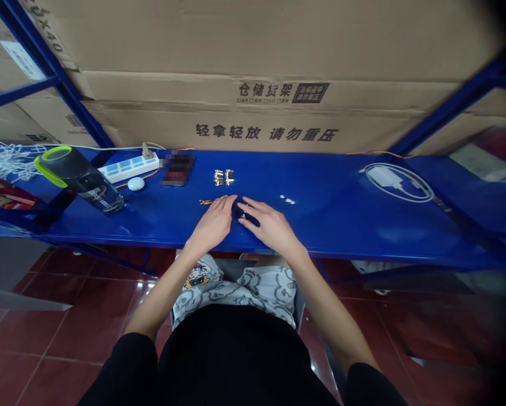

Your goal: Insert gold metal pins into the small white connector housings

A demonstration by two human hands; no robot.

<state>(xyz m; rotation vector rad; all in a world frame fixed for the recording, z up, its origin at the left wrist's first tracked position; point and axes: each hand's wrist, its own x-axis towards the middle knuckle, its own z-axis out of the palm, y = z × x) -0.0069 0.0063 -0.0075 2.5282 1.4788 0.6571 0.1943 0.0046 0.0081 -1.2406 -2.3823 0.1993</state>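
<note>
My left hand (214, 221) rests on the blue tabletop with its fingers stretched out and held close together. Opposite it, my right hand (270, 224) is spread, thumb apart from the fingers. Between the two lies a tiny whitish metal part (243, 215), partly hidden by my right fingers; its kind is too small to make out. Several brass-coloured pins (205, 202) lie just beyond my left hand. Farther back stand two short columns of small white-and-metal pieces (224, 177). Several small white bits (287, 199) are past my right knuckles.
On the left are a dark water bottle (89, 180) with a lime lid, a power strip (130, 168), a pale round object (136, 183) and a blurred dark item (177, 169). A white charger with coiled cable (388, 177) lies right. Cardboard boxes (151, 113) line the back.
</note>
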